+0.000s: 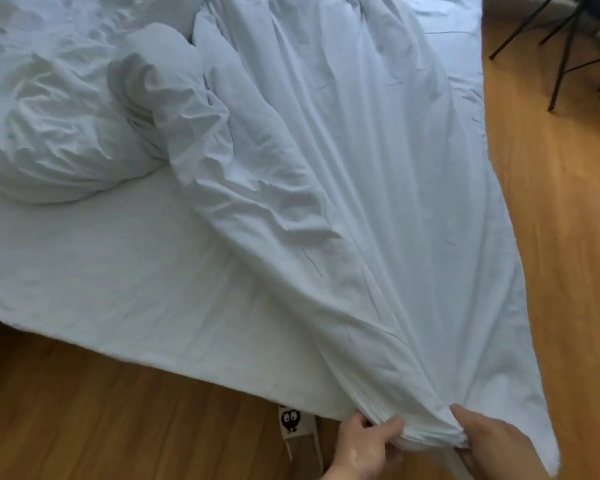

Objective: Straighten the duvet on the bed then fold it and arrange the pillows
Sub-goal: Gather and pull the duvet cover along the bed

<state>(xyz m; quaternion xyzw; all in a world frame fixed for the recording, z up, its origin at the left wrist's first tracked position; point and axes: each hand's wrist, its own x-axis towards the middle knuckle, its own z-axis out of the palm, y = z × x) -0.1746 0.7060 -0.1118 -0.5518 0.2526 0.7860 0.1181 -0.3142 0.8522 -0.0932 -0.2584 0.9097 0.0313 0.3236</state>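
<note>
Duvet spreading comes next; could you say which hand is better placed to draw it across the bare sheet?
Left hand, probably: it grips the duvet beside the bare sheet; the right hand can anchor.

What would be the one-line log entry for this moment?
stage: straightening | left hand: grips duvet edge | right hand: grips duvet edge | duvet: bunched, not folded

A crumpled pale blue duvet (361,202) runs from top centre to lower right across the sheeted bed (101,289); a rumpled white pillow (59,140) lies upper left. On the wooden floor (551,237), a cream printed slipper (295,431) sits bottom centre, thin black legs (565,57) upper right.
</note>
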